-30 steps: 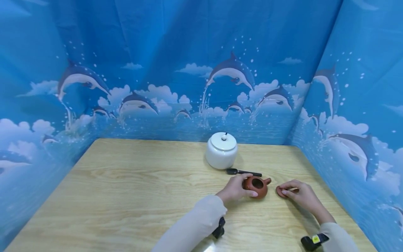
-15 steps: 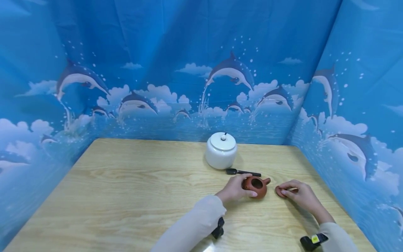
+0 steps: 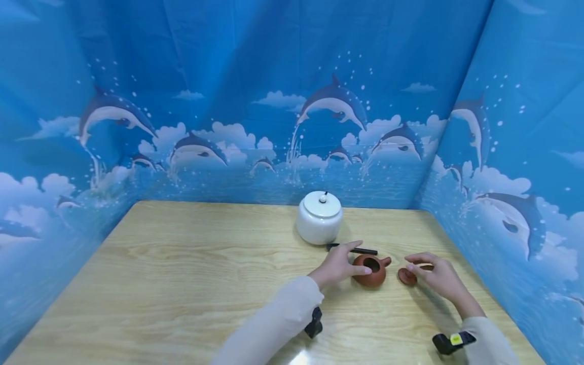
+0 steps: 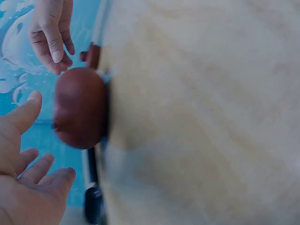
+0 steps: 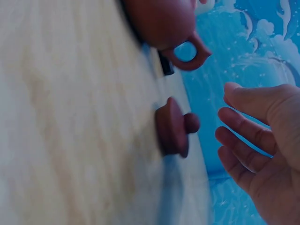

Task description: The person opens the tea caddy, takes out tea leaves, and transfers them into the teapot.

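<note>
A reddish-brown clay teapot [image 3: 376, 279] stands lidless on the table, its dark opening facing up and its ring handle [image 5: 204, 55] toward the right. Just left of it my left hand [image 3: 336, 264] has thumb and fingers spread; the left wrist view shows a gap between this hand [image 4: 35, 183] and the pot. The matching lid [image 3: 406, 277] lies on the table to the teapot's right, knob [image 5: 191, 123] up. My right hand [image 3: 435, 276] hovers over the lid's right side. In the right wrist view its fingers are relaxed and apart from the knob, holding nothing.
Behind the teapot lies a black tea scoop [image 3: 365, 251], partly covered by the left hand in the head view. A white lidded jar [image 3: 319, 218] stands farther back. A blue dolphin-print curtain [image 3: 255, 101] encloses the wooden table [image 3: 191, 263] at the back and sides.
My left hand has let go of the teapot and lifted slightly left. The right hand has released the lid's knob and risen off it. Teapot and lid stay in place.
</note>
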`<state>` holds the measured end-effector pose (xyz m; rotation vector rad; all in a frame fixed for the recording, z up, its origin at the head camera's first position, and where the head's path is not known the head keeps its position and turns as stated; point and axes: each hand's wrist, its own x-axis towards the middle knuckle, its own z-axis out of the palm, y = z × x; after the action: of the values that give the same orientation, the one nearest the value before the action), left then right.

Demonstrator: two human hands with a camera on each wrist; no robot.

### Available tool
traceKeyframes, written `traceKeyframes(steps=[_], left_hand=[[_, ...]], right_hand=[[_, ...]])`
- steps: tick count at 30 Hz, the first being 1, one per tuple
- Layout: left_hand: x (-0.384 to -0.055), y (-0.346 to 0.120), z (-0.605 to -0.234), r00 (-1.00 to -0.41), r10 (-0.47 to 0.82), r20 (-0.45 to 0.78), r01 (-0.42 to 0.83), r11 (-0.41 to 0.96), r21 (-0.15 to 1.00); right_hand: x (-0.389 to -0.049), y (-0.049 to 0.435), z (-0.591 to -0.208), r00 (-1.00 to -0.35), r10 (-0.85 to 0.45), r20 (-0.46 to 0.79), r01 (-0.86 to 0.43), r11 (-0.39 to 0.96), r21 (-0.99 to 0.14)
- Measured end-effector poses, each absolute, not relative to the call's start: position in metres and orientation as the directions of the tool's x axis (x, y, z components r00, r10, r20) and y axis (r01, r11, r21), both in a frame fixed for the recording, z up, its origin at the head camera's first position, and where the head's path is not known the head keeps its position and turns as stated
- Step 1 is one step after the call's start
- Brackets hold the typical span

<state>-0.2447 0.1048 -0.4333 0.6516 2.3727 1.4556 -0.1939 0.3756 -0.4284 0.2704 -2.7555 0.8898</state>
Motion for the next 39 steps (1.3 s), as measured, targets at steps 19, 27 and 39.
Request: traceKeyframes(steps=[19,27,39], left_hand=[[-0.285,0.037,-0.371,-0.912,0.303,0.276,0.373,0.336,0.865],[-0.300,0.014,-0.377,-0.944,0.232,0.234,0.312,0.406,0.859],[-0.307,0.010,-0.408,-0.974,0.185,0.128,0.189,0.363,0.912]], right_hand=[[-0.246,0.314,-0.366,-0.938,-0.214,0.271,-0.341,0.694,-0.634],[-0.274,0.276,-0.348,-0.946,-0.231,0.228,-0.324,0.668,-0.669],[-0.307,0.206,-0.350,-0.953,-0.216,0.214,-0.303,0.637,-0.708]])
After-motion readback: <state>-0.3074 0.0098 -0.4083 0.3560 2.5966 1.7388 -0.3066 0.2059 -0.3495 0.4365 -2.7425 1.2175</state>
